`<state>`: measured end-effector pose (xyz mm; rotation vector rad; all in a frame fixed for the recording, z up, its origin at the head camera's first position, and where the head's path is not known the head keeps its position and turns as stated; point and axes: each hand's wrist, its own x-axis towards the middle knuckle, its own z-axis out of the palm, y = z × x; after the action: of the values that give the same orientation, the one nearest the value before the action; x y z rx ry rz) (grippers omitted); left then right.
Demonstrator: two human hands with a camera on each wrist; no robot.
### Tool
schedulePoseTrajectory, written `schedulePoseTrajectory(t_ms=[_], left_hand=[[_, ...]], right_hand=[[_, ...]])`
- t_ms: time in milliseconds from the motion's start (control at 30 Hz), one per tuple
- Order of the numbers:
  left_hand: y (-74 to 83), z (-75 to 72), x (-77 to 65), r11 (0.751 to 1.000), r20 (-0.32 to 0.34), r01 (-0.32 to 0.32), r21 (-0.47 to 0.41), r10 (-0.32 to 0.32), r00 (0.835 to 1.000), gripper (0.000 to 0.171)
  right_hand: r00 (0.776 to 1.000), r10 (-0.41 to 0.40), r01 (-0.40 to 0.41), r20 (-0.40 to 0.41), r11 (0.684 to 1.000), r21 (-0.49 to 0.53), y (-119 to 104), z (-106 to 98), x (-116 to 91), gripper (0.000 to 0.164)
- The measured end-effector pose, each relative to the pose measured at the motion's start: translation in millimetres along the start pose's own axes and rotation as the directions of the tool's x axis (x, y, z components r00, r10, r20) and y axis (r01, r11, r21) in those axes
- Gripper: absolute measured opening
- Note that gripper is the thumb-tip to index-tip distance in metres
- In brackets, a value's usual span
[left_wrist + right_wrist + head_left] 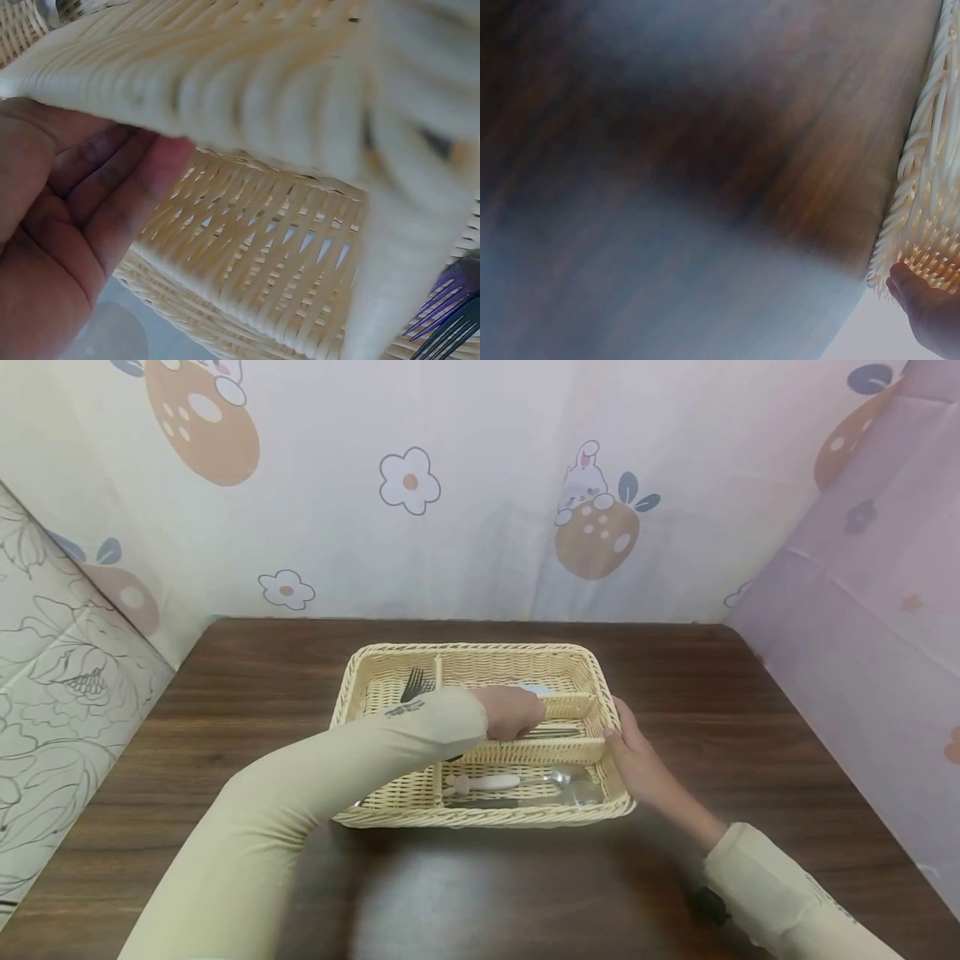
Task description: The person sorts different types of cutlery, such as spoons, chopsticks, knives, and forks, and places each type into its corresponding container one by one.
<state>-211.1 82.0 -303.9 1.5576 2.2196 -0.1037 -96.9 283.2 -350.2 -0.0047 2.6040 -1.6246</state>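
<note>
A cream woven cutlery basket (487, 818) with several compartments sits on the table. My left hand (513, 712) reaches over its middle dividers with bent fingers. In the left wrist view, the left hand (67, 202) is against a thick woven divider (217, 97), which hides the thumb and part of the fingers; whether it holds anything is hidden. Silvery cutlery (555, 733) lies in the narrow compartment beside it. My right hand (641, 764) grips the basket's right rim, thumb on the inner side. The right wrist view shows that hand (930, 307) at the weave.
Dark forks (416, 683) lie in the left compartment. The front compartment holds a white-handled utensil (491, 783), a spoon (581, 791) and a dark handle (483, 803). Something pale blue (536, 689) is in the back compartment. Beneath is a brown wooden table (247, 710); patterned curtains (480, 552) stand behind.
</note>
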Motion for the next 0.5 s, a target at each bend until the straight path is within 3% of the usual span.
schedulePoseTrajectory(t_ms=[133,333,500], left_hand=[[-0.7,2.9,1.9,0.999,-0.01,0.028,0.027,-0.028,1.0,0.04],[-7.7,14.8,4.9,0.992,-0.037,0.083,0.099,-0.079,0.996,0.013],[-11.1,18.8,0.4,0.988,-0.067,0.065,0.143,-0.056,0.996,0.008]], right_hand=[[1.0,-0.013,0.013,0.002,1.0,-0.026,-1,1,0,0.053],[1.0,-0.004,0.004,0.002,1.0,-0.011,0,2,3,0.054],[1.0,-0.011,0.011,0.007,1.0,0.003,0,2,4,0.053]])
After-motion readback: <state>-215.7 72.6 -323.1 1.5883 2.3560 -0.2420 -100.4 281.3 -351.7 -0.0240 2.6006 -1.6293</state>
